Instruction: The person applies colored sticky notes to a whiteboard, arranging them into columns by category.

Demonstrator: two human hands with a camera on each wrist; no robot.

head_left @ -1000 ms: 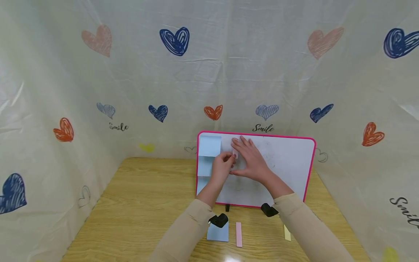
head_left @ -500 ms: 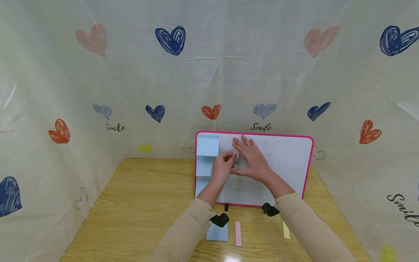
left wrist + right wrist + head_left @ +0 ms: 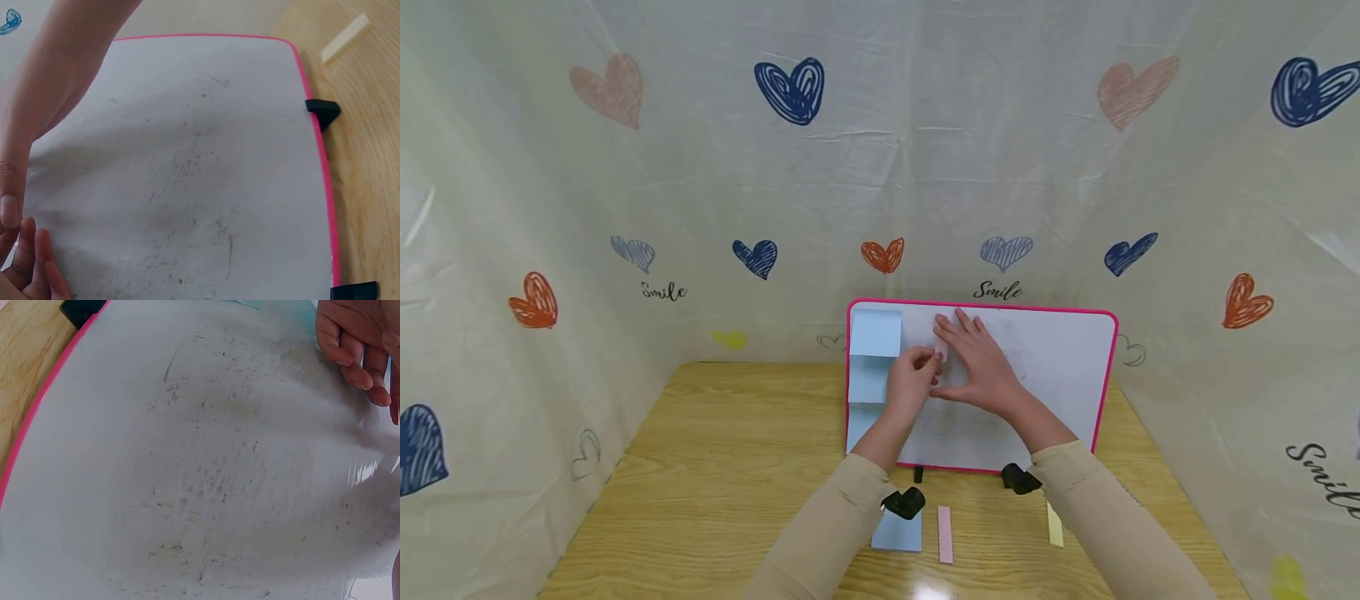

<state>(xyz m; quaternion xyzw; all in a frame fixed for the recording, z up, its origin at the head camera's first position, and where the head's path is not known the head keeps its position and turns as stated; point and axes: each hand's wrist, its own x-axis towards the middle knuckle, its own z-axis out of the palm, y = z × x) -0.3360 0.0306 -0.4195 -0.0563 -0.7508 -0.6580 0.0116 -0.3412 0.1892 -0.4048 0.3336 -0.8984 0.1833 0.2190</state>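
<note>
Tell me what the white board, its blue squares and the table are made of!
White board: looks glossy, with bright reflections and dark smudges; plastic or coated metal, I can't tell which.
Blue squares: probably matte paper, being thin and flat with crisp edges.
Table: seems wood or wood-look, slightly shiny, with grain lines and a glare.

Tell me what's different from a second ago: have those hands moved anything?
Only a little: the left hand and right hand, with the pink paper strip they touch, seem to have edged slightly right across the whiteboard. No hold was visibly taken or released. The blue paper notes on the board and the yellow paper strip on the table stayed put.
</note>
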